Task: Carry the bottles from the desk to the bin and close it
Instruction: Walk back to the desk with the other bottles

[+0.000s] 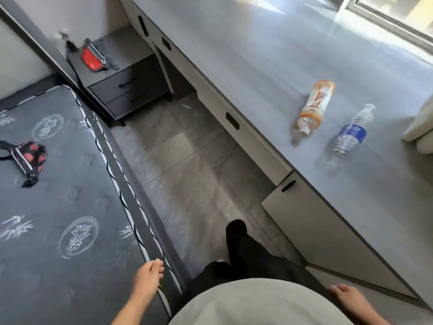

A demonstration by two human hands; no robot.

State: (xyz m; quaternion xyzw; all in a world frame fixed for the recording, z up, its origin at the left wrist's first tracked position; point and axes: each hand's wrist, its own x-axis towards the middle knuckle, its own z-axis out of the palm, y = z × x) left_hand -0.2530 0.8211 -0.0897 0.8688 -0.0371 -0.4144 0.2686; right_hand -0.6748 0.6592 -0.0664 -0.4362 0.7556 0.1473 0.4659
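Observation:
Two plastic bottles lie on their sides on the grey desk (269, 55) at the right. One is an orange-labelled bottle (315, 106) with a white cap toward me. The other is a clear water bottle (350, 132) with a blue label, just right of it. My left hand (148, 279) hangs low beside the mattress edge, empty, fingers loosely apart. My right hand (351, 299) is at the bottom right near the desk's front, empty too. Both hands are far below the bottles. No bin is in view.
A grey mattress (58, 207) with a small patterned bag (27, 158) fills the left. A dark nightstand (126, 85) with a red item (92, 58) stands at the back. A tiled aisle (178, 165) runs between bed and desk. A white object (419, 127) sits at the desk's right edge.

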